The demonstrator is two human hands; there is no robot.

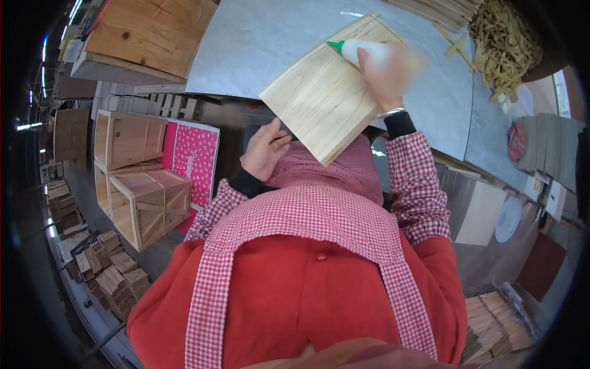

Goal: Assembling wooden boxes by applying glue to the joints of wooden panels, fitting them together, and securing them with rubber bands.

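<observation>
A box-like piece of pale wood [319, 89] rests at a slant across the front edge of the grey-white worktop [236, 46], its near corner jutting out toward my apron. Over its far right part, my right hand [386, 77] grips a white squeeze bottle [359, 50], blurred at its back end. The bottle's green nozzle [335, 46] points left, close to the wood's far edge. Just off the wood's left corner is my left hand [265, 149], with loosely bent fingers apart and nothing visible in them. Whether its fingertips touch the wood I cannot tell.
A heap of thin wooden strips [507, 46] lies at the far right, beside stacked boards [436, 9]. A large wooden box [147, 37] stands at the far left. Wooden crates [150, 200] and a pink patterned box [195, 163] are on my left. A pink cloth [517, 140] lies right.
</observation>
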